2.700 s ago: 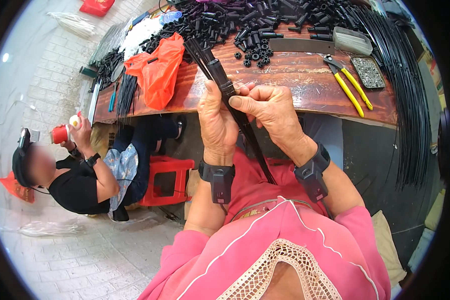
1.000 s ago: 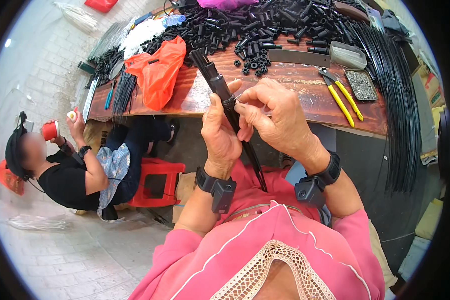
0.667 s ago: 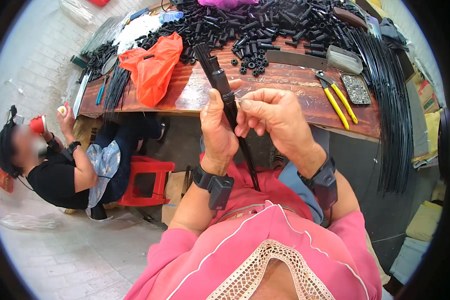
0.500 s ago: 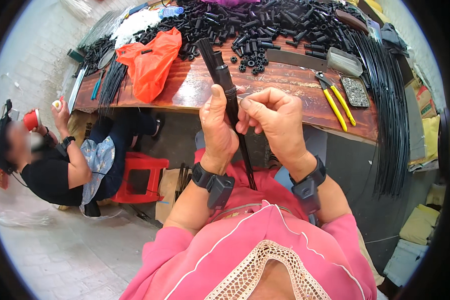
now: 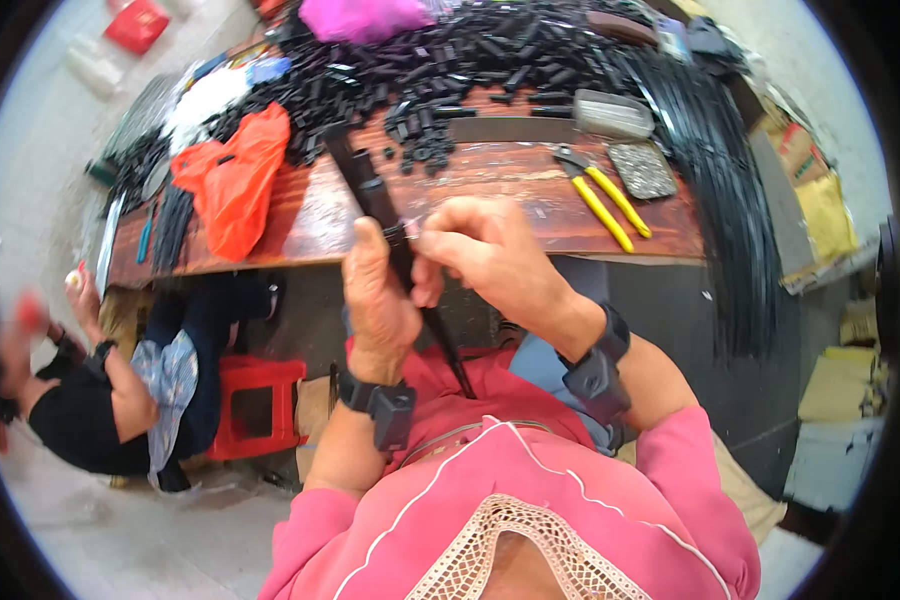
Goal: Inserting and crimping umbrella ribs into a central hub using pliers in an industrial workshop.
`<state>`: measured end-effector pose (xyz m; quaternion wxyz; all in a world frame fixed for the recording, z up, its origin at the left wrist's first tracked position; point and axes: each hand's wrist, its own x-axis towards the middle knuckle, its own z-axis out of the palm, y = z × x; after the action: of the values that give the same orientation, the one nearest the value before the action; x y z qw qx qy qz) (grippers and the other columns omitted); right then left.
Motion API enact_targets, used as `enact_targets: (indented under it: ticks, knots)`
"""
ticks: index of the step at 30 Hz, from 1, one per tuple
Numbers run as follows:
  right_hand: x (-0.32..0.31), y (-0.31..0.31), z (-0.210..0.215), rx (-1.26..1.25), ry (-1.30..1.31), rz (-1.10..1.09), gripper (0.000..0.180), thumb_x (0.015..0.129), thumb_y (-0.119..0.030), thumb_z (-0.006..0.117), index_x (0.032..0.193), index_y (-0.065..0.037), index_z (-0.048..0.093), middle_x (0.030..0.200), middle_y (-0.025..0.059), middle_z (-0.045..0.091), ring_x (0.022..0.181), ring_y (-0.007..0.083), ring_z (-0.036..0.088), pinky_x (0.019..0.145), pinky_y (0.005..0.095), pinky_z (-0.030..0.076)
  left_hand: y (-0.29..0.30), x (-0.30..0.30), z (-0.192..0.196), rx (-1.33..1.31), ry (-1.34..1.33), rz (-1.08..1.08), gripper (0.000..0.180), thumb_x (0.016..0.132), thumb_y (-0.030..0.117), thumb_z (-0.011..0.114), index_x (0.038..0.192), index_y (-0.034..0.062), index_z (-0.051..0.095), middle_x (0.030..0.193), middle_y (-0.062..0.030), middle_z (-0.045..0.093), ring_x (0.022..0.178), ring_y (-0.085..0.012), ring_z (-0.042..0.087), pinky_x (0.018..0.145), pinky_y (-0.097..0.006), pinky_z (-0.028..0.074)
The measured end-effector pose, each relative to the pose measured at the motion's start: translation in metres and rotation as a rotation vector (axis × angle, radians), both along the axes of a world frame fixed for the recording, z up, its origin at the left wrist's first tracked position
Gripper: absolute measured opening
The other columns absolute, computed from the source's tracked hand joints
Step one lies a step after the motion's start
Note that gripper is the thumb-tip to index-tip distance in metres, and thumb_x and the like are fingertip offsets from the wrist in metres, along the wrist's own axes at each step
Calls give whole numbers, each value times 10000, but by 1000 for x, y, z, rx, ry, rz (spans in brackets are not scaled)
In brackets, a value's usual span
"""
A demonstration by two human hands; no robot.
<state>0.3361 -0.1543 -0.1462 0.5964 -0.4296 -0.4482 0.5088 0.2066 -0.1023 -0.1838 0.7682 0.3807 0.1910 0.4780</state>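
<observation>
In front of me my left hand (image 5: 382, 300) is closed round a long bundle of thin black rods (image 5: 372, 195), thumb up along its side. A black tube-like fitting sits on the bundle above that hand. The bundle slants, its top toward the table and its narrow lower end over my lap. Close to the right side of the bundle, my right hand (image 5: 495, 250) pinches thumb and fingertips together. Whatever lies between those fingertips is too small and blurred to make out.
Black plastic tubes (image 5: 490, 60) heap the back of the wooden table (image 5: 540, 215). Yellow-handled pliers (image 5: 602, 205), a tray of small metal bits (image 5: 642, 170) and long black rods (image 5: 745, 250) lie right; an orange bag (image 5: 235, 190) lies left. Another person (image 5: 90, 390) sits at left by a red stool (image 5: 260, 400).
My view has shifted, so the table, hands and bundle appear farther left. Both hands keep their hold, with the right still pinching beside the bundle.
</observation>
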Motion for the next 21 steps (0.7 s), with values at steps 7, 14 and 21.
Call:
enact_targets:
  ticks: [7, 14, 21]
  knots:
    - [72, -12, -36, 197, -1303, -529, 254, 740, -221, 711, 860, 0, 671, 841, 182, 625, 864, 321, 611, 751, 405, 495, 12, -15, -7, -4, -84, -97, 571, 966, 592, 385, 889, 46, 536, 601, -27, 435, 419, -123, 347, 419, -268, 302]
    - [144, -14, -57, -336, -1595, -668, 260, 747, -267, 734, 724, -21, 652, 835, 183, 668, 797, 365, 658, 659, 470, 524, 25, -11, -1, -15, -90, -52, 566, 979, 576, 368, 889, 45, 541, 599, -28, 440, 414, -120, 363, 406, -261, 310]
    - [108, -36, -47, -137, -1628, -541, 636, 591, -317, 861, 1067, -28, 554, 1071, 162, 524, 1023, 368, 500, 781, 468, 506, 24, -19, -2, -34, 31, 12, 661, 976, 614, 281, 994, 19, 569, 532, -40, 452, 375, -139, 364, 388, -295, 302]
